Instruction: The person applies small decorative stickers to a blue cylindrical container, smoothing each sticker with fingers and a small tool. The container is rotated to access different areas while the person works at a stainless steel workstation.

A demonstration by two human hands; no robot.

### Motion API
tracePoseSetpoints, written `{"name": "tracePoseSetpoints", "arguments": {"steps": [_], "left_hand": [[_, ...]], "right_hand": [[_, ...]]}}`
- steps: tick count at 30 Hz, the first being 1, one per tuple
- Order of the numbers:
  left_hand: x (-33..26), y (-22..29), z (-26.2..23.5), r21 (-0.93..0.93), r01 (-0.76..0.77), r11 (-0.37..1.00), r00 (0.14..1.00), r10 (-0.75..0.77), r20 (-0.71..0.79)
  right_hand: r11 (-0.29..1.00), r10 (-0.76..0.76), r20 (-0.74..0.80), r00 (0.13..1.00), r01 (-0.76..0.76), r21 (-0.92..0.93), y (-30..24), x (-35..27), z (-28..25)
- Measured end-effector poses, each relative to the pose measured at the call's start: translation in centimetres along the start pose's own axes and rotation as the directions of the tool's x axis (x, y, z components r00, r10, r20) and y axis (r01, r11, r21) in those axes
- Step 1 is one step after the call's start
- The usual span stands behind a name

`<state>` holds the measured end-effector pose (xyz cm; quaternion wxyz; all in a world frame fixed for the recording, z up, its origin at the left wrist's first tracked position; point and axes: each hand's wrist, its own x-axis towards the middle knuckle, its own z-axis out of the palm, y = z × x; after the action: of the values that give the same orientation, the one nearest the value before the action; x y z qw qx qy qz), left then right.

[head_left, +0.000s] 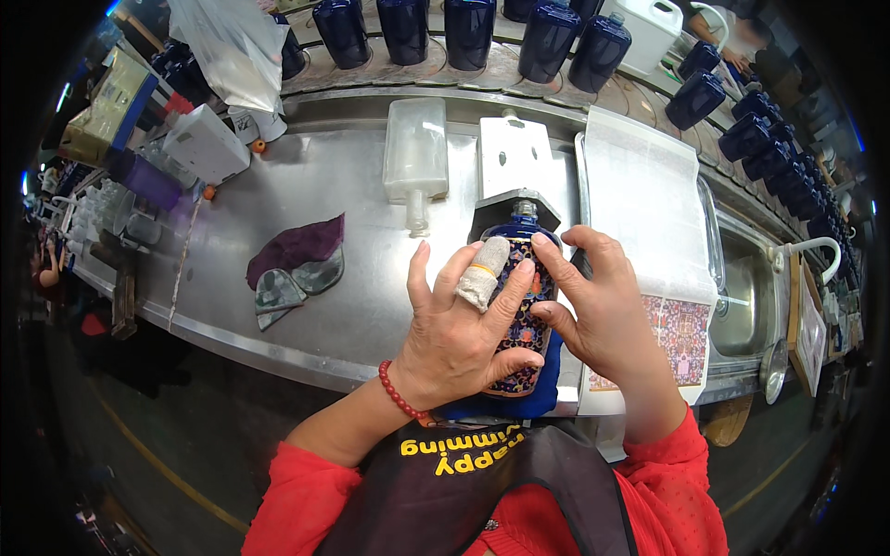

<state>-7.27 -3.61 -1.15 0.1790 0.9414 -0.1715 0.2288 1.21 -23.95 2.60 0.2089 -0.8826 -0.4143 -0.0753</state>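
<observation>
Head view: bottle partly behind hands.

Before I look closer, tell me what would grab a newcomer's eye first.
First, the patterned dark-blue bottle at the centre, touched by the left hand, with its pale finger cover, and the right hand. Next, plain blue bottles curving along the top, and the colourfully printed sheet at right.

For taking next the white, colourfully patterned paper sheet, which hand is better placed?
Right hand, probably: it is nearer the sheet; the left hand lies mostly left of the dark-blue patterned bottle.
</observation>
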Motion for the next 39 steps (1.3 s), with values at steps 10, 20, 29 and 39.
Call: {"name": "tracePoseSetpoints", "arguments": {"steps": [10,20,29,39], "left_hand": [[0.0,0.0,0.0,0.005,-0.004,1.000,1.000,0.004,-0.002],[0.1,0.2,-0.1,0.070,0.007,0.997,0.999,-0.010,0.040],[-1.2,-1.7,1.1,-0.373,0.045,0.927,0.986,-0.101,-0.132],[-0.3,-2.8,1.6,-0.376,0.045,0.926,0.990,-0.091,-0.106]], "right_hand": [[1.000,-0.012,0.017,1.000,0.012,0.010,0.0,-0.1,0.1],[0.909,-0.117,0.151,0.982,0.045,0.414,2.0,6.7,-3.5],[0.937,-0.349,-0.152,0.925,0.342,-0.071,1.5,5.0,-1.0],[0.982,-0.062,-0.245,0.968,0.103,0.158,0.5,0.4,-1.8]]}}
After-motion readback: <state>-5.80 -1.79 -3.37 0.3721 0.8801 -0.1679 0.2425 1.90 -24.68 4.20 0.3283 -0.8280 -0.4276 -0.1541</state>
